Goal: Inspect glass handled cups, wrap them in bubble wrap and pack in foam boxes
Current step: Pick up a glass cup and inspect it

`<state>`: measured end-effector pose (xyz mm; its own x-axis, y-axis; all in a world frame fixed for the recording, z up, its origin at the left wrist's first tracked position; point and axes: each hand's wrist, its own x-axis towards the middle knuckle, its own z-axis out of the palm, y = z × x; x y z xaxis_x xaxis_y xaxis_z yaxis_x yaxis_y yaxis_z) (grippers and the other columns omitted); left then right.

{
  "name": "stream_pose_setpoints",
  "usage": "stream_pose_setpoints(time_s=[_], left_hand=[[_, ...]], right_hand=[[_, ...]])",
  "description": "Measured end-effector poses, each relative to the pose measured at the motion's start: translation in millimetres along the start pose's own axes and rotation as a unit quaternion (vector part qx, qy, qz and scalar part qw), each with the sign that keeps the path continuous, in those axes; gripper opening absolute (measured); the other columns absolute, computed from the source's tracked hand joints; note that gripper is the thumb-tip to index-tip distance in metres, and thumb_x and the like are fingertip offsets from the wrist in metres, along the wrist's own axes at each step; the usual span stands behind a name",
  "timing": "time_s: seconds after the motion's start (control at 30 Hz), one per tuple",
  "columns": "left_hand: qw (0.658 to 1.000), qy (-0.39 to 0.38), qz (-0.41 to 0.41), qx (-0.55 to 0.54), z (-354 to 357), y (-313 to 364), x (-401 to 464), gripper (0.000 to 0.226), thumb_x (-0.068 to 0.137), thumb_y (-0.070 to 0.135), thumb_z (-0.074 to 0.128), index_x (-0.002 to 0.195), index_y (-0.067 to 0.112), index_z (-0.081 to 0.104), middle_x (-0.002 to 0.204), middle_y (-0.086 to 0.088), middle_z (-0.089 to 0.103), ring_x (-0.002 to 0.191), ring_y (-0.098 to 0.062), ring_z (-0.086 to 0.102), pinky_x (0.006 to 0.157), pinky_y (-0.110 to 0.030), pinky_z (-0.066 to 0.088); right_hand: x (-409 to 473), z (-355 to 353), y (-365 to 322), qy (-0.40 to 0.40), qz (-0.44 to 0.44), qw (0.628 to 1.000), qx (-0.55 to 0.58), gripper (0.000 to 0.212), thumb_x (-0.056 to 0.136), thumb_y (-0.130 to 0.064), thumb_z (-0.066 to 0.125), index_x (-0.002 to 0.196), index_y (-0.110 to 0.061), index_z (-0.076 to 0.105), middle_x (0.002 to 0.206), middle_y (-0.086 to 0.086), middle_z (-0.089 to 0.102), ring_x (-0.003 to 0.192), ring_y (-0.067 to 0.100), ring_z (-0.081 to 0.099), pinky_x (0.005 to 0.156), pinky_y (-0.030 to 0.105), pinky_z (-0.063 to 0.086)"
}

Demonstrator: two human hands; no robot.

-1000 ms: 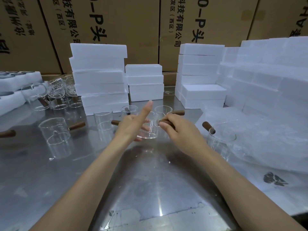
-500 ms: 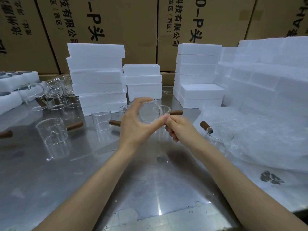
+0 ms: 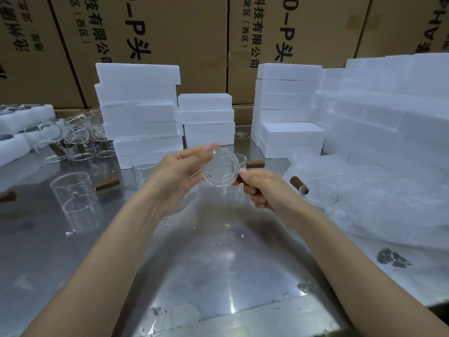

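Head view: glass cup [image 3: 220, 170] held between left hand [image 3: 179, 171] and right hand [image 3: 263, 188].

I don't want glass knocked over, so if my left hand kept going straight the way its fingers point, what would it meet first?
Probably the clear glass handled cup that the left hand already touches at its rim. Beyond it, likely the short stack of white foam boxes, though depth is unclear.
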<state>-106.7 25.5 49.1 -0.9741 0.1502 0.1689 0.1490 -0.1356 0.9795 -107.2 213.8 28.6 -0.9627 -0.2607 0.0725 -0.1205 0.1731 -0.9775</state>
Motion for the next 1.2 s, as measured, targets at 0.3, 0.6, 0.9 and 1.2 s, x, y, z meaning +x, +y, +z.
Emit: stream_pose_setpoints(time_s=[0.3,0.6,0.9,1.2], left_hand=[[0.992,-0.074,0.064,0.075,-7,4,-7,0.060,0.069,0.016,0.070,0.128,0.019,0.059,0.118,0.017,0.067,0.102,0.010,0.061,0.070,-0.006,0.048],[0.957,0.017,0.138,0.254,6,-8,-3,0.069,0.047,0.053,0.088,0.104,0.035,0.053,0.117,0.017,0.062,0.114,-0.002,0.058,0.082,-0.019,0.047],[0.937,0.153,0.195,0.249,31,-30,0,0.030,0.088,0.041,0.063,0.096,0.026,0.039,0.114,0.009,0.058,0.115,-0.010,0.055,0.096,-0.035,0.046],[0.990,0.004,-0.004,0.144,14,-41,4,0.090,0.058,0.062,0.070,0.134,0.023,0.043,0.117,0.011,0.062,0.100,-0.006,0.067,0.087,-0.029,0.055]], right_hand=[[2,-5,2,-0.031,0.055,0.993,0.098,0.033,0.096,-0.038,0.046,0.088,-0.014,0.068,0.054,-0.011,0.036,0.039,0.004,0.027,0.039,0.015,0.025],[4,1,6,-0.012,0.033,0.998,0.045,0.033,0.098,-0.037,0.043,0.084,-0.017,0.066,0.057,-0.009,0.035,0.042,0.005,0.027,0.041,0.016,0.024],[8,12,12,0.071,-0.064,0.991,-0.096,0.028,0.097,-0.031,0.047,0.076,-0.023,0.064,0.057,-0.012,0.043,0.044,-0.001,0.039,0.047,0.013,0.032],[8,5,14,0.174,-0.229,0.893,-0.345,0.011,0.095,-0.031,0.050,0.096,-0.023,0.058,0.090,-0.013,0.056,0.082,0.008,0.053,0.069,0.028,0.043]])
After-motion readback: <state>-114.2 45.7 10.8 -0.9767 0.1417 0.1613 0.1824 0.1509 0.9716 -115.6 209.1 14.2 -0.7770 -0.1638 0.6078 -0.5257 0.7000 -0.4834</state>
